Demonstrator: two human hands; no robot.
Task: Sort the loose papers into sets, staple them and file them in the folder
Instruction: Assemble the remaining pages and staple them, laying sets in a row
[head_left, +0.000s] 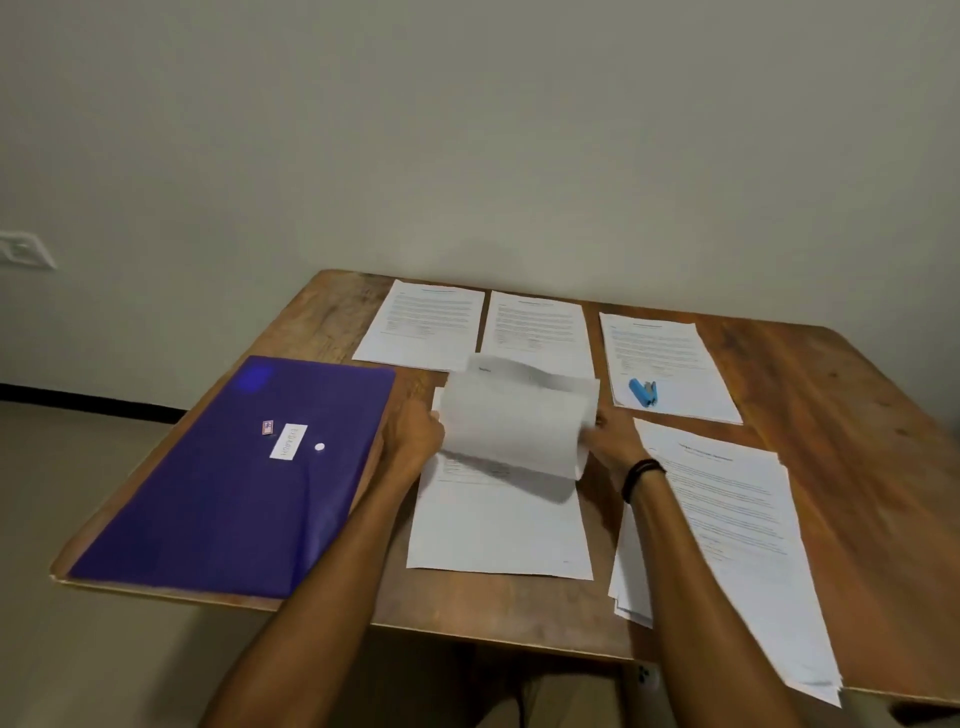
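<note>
A set of white sheets (501, 535) lies in the middle of the wooden table (841, 415). Its upper sheets (514, 415) are curled up and over. My left hand (415, 434) holds the curled sheets at their left edge and my right hand (615, 441) holds them at the right edge. A purple folder (228, 493) with a white label lies flat at the left. Three paper sets line the far side: one at the left (423, 325), one in the middle (537, 325), one at the right (670, 364). A blue stapler (643, 392) rests on the right one.
A thicker, fanned stack of printed pages (737, 545) lies at the right, overhanging the table's near edge. Bare wood shows at the far right. The table stands against a plain wall, with floor visible to the left.
</note>
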